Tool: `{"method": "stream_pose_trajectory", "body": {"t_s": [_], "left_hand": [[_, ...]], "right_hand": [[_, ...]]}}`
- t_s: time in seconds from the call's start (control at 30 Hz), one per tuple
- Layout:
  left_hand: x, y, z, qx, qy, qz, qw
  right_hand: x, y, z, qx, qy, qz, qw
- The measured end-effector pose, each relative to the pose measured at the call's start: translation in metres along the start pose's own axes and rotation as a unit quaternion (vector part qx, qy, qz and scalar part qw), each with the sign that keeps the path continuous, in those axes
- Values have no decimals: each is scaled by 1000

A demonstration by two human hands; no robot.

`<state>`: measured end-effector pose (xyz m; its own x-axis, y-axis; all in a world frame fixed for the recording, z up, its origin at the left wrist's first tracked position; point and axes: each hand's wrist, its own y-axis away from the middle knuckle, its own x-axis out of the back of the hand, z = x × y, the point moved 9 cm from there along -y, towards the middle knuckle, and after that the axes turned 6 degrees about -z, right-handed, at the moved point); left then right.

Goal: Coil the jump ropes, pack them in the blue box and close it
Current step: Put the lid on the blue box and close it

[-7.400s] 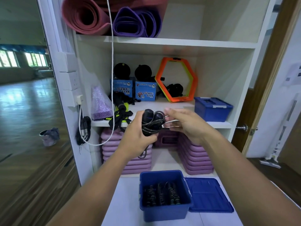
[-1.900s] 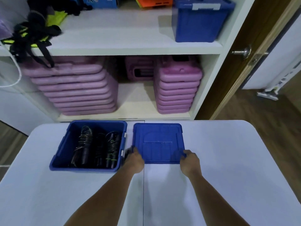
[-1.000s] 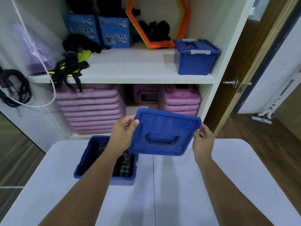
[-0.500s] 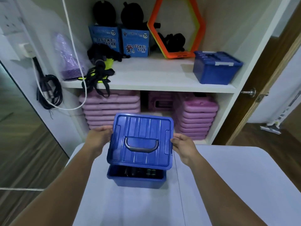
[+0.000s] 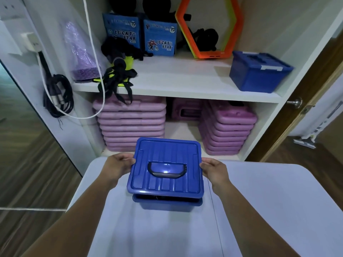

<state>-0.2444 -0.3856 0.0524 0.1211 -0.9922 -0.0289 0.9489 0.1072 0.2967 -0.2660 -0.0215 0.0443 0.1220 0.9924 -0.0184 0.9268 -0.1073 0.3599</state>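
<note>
The blue box (image 5: 167, 205) stands on the white table (image 5: 259, 210) straight ahead of me. Its blue lid (image 5: 167, 184), with a dark handle on top, lies over the box's opening, with a thin dark gap still showing along the near edge. My left hand (image 5: 118, 164) grips the lid's left edge and my right hand (image 5: 213, 169) grips its right edge. The coiled jump ropes inside are almost wholly hidden; only a sliver of dark cord shows in the gap.
A white shelf unit (image 5: 185, 86) stands behind the table. It holds stacked pink steps (image 5: 131, 125), a second closed blue box (image 5: 258, 71), blue cartons, an orange hexagon ring (image 5: 207, 28) and black straps. Cables hang at the left; a wooden door (image 5: 306, 101) is at the right.
Both hands lifted the lid from the table beside the box, carried it left over the box and lowered it; the gap above the box has shrunk to a slit.
</note>
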Motion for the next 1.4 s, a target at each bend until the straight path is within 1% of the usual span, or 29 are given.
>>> {"method": "stream_pose_trajectory", "body": {"t_s": [0.13, 0.3, 0.37, 0.47, 0.6, 0.73, 0.87, 0.97, 1.07, 1.17, 1.27, 1.33, 1.4], "left_hand": [[0, -4, -17, 34, -59, 21, 997], [-3, -12, -46, 78, -128, 45, 988], [-5, -14, -53, 78, -143, 53, 985], [-7, -15, -53, 70, -160, 68, 982], [-7, -15, -52, 71, -181, 68, 979], [-3, -18, -63, 95, -177, 49, 978], [-6, -19, -71, 136, -143, 28, 980], [-7, -16, -75, 168, -143, 19, 975], [-8, -14, -84, 202, -129, -12, 971], [-9, -14, -85, 203, -128, -17, 971], [-7, -17, -80, 186, -137, 9, 973], [-7, -20, -76, 167, -156, 27, 973], [-7, -20, -70, 141, -216, 46, 965]], "right_hand": [[5, -3, 18, -10, 77, 1, 997], [13, -9, 41, -44, 184, 45, 981], [14, -9, 42, -48, 215, 56, 974], [15, -12, 41, -51, 232, 52, 970], [18, -15, 45, -51, 199, 37, 978], [20, -19, 56, -59, 164, 32, 984], [17, -19, 75, -113, 142, 9, 983], [12, -15, 82, -161, 101, -32, 981], [11, -13, 82, -186, 78, -58, 978], [15, -16, 78, -178, 91, -38, 979], [17, -20, 74, -151, 116, -12, 982], [16, -21, 69, -123, 162, 10, 979], [14, -19, 61, -89, 244, 34, 965]]}}
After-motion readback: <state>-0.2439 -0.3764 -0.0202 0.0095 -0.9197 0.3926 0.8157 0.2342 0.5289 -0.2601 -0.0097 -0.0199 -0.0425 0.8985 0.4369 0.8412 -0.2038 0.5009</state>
